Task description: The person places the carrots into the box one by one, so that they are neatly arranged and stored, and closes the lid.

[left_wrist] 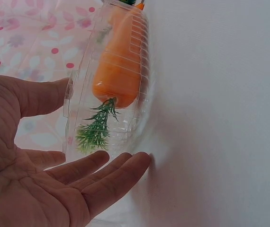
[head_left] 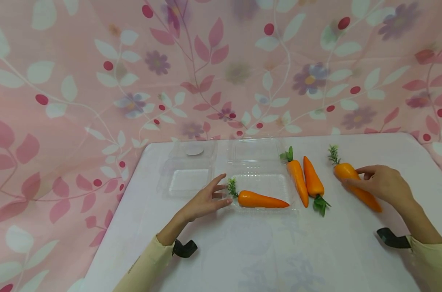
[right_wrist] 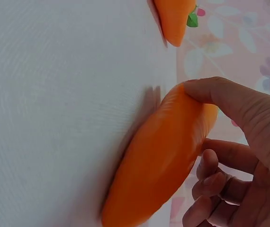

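Note:
My right hand is at the thick end of a toy carrot on the right of the table, thumb on one side and index finger on the other. In the right wrist view, the thumb presses this carrot's orange body, and the other fingers curl behind it. My left hand is at the left end of a clear plastic box, fingers spread, thumb right at its rim. Inside the box lies another carrot, its feathery green top toward my left hand and its tip to the right.
Two more carrots, one with its leaves to the back and one with its leaves to the front, lie between the box and my right hand. A second clear box with its lid open stands left. Floral cloth hangs behind the white table.

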A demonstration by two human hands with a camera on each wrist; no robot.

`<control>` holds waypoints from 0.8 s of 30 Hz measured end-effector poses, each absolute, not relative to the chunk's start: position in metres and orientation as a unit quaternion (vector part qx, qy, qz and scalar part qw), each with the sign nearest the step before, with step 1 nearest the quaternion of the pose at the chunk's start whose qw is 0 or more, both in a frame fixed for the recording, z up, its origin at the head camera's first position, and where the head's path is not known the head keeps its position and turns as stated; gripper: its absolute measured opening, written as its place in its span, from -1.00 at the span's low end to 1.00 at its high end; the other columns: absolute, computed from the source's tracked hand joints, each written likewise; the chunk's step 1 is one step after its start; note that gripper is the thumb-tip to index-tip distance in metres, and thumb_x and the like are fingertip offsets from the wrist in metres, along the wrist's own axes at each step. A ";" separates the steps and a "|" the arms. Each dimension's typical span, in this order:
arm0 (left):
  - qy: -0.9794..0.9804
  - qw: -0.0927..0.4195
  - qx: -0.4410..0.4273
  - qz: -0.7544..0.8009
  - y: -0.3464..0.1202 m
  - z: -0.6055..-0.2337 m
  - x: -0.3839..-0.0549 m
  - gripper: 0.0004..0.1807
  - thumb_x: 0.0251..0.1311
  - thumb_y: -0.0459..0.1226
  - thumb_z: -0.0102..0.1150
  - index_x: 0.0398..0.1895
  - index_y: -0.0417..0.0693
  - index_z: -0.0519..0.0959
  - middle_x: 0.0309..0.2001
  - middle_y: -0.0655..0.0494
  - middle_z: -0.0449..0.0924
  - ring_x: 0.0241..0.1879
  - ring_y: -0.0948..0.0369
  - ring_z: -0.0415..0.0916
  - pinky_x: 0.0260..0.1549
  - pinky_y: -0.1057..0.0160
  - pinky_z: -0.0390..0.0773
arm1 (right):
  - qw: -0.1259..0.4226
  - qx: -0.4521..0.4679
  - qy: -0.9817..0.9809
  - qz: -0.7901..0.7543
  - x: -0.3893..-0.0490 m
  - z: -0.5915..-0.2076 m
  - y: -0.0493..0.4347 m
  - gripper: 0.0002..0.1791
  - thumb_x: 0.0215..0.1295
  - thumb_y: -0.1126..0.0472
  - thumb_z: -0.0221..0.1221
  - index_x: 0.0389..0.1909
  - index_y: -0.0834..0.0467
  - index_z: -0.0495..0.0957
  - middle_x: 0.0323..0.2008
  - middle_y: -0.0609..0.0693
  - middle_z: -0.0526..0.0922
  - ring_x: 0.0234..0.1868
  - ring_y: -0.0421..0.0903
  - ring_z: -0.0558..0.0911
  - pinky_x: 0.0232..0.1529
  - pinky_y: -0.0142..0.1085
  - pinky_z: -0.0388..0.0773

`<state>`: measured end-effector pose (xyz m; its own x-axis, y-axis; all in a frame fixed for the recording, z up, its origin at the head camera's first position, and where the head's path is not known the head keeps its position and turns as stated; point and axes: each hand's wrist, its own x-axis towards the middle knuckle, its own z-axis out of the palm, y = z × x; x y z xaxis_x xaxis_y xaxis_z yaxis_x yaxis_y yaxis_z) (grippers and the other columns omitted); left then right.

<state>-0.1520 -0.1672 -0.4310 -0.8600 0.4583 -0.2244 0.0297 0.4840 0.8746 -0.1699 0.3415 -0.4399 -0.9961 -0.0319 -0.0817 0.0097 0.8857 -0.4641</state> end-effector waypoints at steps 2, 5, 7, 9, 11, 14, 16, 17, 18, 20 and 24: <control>0.832 0.221 0.146 0.487 -0.167 -0.431 -0.152 -0.05 0.26 -0.05 0.29 0.58 0.16 -0.06 0.40 -0.05 0.28 0.31 -0.04 0.35 0.09 -0.11 0.50 | 0.031 -0.007 0.971 -0.239 -0.169 -0.438 0.341 -0.17 0.10 -0.29 0.34 0.02 0.41 0.57 -0.44 0.03 0.47 -0.53 -0.05 0.35 -0.61 -0.28 0.25; 0.833 0.221 0.146 0.486 -0.167 -0.431 -0.152 -0.05 0.26 -0.05 0.29 0.58 0.16 -0.06 0.40 -0.06 0.28 0.31 -0.04 0.35 0.09 -0.12 0.50 | 0.025 -0.009 0.970 -0.242 -0.169 -0.433 0.341 -0.20 0.11 -0.27 0.35 0.02 0.41 0.57 -0.42 0.05 0.48 -0.51 -0.03 0.36 -0.61 -0.28 0.27; 0.835 0.220 0.145 0.484 -0.167 -0.430 -0.152 -0.06 0.26 -0.05 0.29 0.58 0.17 -0.06 0.40 -0.05 0.28 0.31 -0.04 0.35 0.09 -0.12 0.50 | 0.023 -0.008 0.969 -0.246 -0.169 -0.429 0.340 -0.22 0.13 -0.25 0.35 0.02 0.41 0.57 -0.39 0.08 0.49 -0.46 0.00 0.38 -0.59 -0.29 0.30; 0.835 0.220 0.145 0.482 -0.167 -0.430 -0.152 -0.06 0.26 -0.06 0.29 0.58 0.17 -0.06 0.40 -0.05 0.28 0.30 -0.04 0.36 0.09 -0.12 0.50 | 0.022 -0.008 0.968 -0.249 -0.169 -0.425 0.338 -0.23 0.13 -0.24 0.35 0.02 0.41 0.57 -0.35 0.11 0.50 -0.40 0.03 0.41 -0.57 -0.29 0.35; 0.835 0.220 0.146 0.482 -0.167 -0.429 -0.151 -0.06 0.26 -0.06 0.29 0.58 0.17 -0.06 0.40 -0.05 0.28 0.31 -0.04 0.36 0.09 -0.12 0.50 | 0.017 -0.012 0.968 -0.252 -0.170 -0.422 0.337 -0.24 0.14 -0.22 0.35 0.01 0.41 0.58 -0.33 0.13 0.52 -0.36 0.06 0.42 -0.55 -0.28 0.37; 0.834 0.220 0.147 0.483 -0.167 -0.429 -0.152 -0.06 0.27 -0.06 0.29 0.58 0.16 -0.06 0.40 -0.05 0.28 0.31 -0.04 0.35 0.09 -0.11 0.50 | 0.006 -0.020 0.967 -0.255 -0.171 -0.416 0.332 -0.26 0.12 -0.20 0.37 0.00 0.39 0.60 -0.32 0.12 0.52 -0.33 0.07 0.42 -0.54 -0.29 0.37; 0.834 0.221 0.147 0.484 -0.167 -0.430 -0.152 -0.06 0.27 -0.06 0.29 0.58 0.16 -0.06 0.40 -0.05 0.28 0.31 -0.04 0.35 0.10 -0.11 0.49 | 0.002 -0.026 0.965 -0.261 -0.172 -0.412 0.327 -0.27 0.12 -0.20 0.38 0.00 0.39 0.60 -0.32 0.11 0.52 -0.32 0.08 0.42 -0.53 -0.29 0.37; 0.833 0.221 0.146 0.485 -0.167 -0.430 -0.152 -0.06 0.26 -0.06 0.29 0.58 0.16 -0.06 0.40 -0.04 0.28 0.31 -0.04 0.35 0.10 -0.11 0.49 | 0.000 -0.028 0.964 -0.264 -0.173 -0.410 0.324 -0.27 0.11 -0.20 0.38 0.00 0.39 0.61 -0.32 0.11 0.52 -0.31 0.08 0.41 -0.52 -0.28 0.37; 0.833 0.221 0.146 0.485 -0.167 -0.430 -0.152 -0.06 0.26 -0.06 0.29 0.58 0.16 -0.06 0.40 -0.04 0.28 0.31 -0.04 0.35 0.10 -0.11 0.49 | -0.001 -0.028 0.964 -0.265 -0.173 -0.408 0.320 -0.26 0.10 -0.22 0.39 0.00 0.38 0.61 -0.32 0.10 0.51 -0.30 0.07 0.40 -0.52 -0.29 0.37; 0.833 0.221 0.144 0.486 -0.167 -0.430 -0.152 -0.06 0.26 -0.06 0.29 0.58 0.17 -0.06 0.40 -0.03 0.28 0.31 -0.04 0.35 0.10 -0.11 0.49 | -0.003 -0.031 0.962 -0.272 -0.174 -0.403 0.312 -0.26 0.08 -0.23 0.40 -0.01 0.36 0.63 -0.33 0.09 0.50 -0.30 0.06 0.39 -0.52 -0.29 0.37; 0.832 0.222 0.141 0.488 -0.167 -0.430 -0.151 -0.06 0.26 -0.05 0.29 0.58 0.19 -0.05 0.41 -0.02 0.28 0.31 -0.04 0.35 0.09 -0.12 0.50 | -0.012 -0.044 0.957 -0.285 -0.175 -0.393 0.297 -0.28 0.04 -0.22 0.43 -0.03 0.33 0.65 -0.35 0.07 0.48 -0.32 0.04 0.37 -0.52 -0.28 0.32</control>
<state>-0.1513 -0.1672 -0.4299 -0.8612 0.4522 -0.2321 0.0185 0.4843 0.8747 -0.1751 0.2969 -0.3931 -0.9959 -0.0771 0.0470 -0.0902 0.8333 -0.5454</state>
